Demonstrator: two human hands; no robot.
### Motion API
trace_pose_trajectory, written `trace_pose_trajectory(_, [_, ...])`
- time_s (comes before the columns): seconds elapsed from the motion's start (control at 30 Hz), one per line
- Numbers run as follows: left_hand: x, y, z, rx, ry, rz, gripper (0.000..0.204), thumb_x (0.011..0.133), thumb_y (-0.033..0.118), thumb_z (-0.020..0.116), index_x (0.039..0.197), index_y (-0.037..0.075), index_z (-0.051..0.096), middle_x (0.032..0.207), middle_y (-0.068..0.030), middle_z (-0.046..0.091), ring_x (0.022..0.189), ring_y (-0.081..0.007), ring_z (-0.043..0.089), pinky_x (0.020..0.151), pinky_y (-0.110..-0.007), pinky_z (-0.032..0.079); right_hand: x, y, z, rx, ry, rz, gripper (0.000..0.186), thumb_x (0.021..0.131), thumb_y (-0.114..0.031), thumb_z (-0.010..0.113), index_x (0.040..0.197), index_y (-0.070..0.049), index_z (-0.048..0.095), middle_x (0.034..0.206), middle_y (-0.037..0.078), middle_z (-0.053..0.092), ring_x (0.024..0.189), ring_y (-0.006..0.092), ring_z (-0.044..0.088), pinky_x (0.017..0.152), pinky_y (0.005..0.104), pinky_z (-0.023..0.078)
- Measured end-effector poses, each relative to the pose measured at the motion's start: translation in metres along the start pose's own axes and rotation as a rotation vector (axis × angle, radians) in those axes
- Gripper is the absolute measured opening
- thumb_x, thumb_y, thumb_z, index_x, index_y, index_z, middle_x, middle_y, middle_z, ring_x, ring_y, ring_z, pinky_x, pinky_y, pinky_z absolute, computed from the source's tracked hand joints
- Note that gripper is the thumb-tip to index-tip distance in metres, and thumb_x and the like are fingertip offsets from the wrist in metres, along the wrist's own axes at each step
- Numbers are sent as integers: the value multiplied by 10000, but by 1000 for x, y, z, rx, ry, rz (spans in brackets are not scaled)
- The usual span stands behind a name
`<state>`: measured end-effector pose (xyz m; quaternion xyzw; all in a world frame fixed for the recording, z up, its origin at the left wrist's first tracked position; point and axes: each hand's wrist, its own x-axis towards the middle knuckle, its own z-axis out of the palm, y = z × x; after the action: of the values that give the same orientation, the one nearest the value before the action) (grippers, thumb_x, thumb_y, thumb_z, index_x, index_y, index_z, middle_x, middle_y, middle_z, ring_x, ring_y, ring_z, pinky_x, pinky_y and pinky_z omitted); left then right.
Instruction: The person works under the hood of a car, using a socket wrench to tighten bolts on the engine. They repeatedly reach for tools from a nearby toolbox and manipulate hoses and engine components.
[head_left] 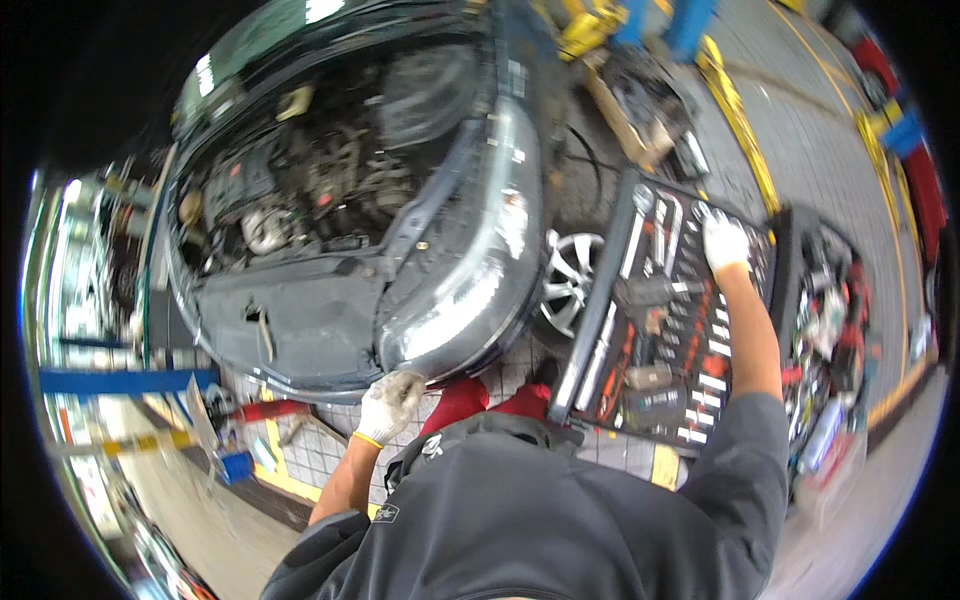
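At the dark car's front (440, 330), my left hand (392, 400) in a stained white glove is by the bumper's lower edge, fingers curled; anything inside them is hidden. To my right lies an open tool case (585, 385) with rows of silver sockets (710, 390), wrenches, ratchets and red-handled tools. My right hand (725, 240), also gloved, reaches over its upper rows with fingers extended onto the sockets. The engine bay (300, 190) is exposed above my left hand, and the front wheel (565, 285) shows between car and case.
A cluttered tool tray (825, 310) stands right of the case, with a cardboard box (635, 130) beyond. Yellow lift arms (740, 130) and blue posts (685, 25) are at upper right. At left are a blue lift beam (120, 382) and red equipment (270, 410).
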<state>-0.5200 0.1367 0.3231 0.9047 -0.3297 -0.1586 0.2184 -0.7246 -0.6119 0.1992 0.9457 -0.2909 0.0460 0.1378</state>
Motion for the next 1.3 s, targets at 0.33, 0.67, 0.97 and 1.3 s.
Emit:
trace_pose_trajectory(0.33, [-62,-19,-12,4,-46,-160,275,1098,322,675,1117,98,833,1078,-178,814,1025,-414,788,902,-537,619,0,-5,-14,-164,-46,-159,246,1077,-151,526,1088,-85,763,1053,189,764,896,386,786,790,542,627])
trace_pose_trajectory(0.67, [-50,-76,-72,-85,242,-119,170,1034,216,731,1029,62,803,1011,-160,806,937,-392,786,838,-503,625,9,-33,-167,656,-141,319,213,1055,-163,711,1212,-25,751,843,113,729,763,238,750,749,387,621])
trace_pose_trajectory(0.97, [78,-187,-187,-89,605,46,82,996,121,804,1061,71,806,1081,-131,825,1032,-371,797,933,-456,632,95,-278,-398,2113,67,233,597,1135,-389,751,1573,-24,572,789,-77,359,599,35,308,508,266,284])
trace_pose_trajectory(1.3, [215,-300,-261,-24,803,-139,87,1021,157,793,1048,75,807,1097,-133,833,996,-381,798,871,-459,634,309,-674,-366,1680,-392,268,424,1148,-415,675,1346,-41,700,923,52,667,698,150,640,603,348,540])
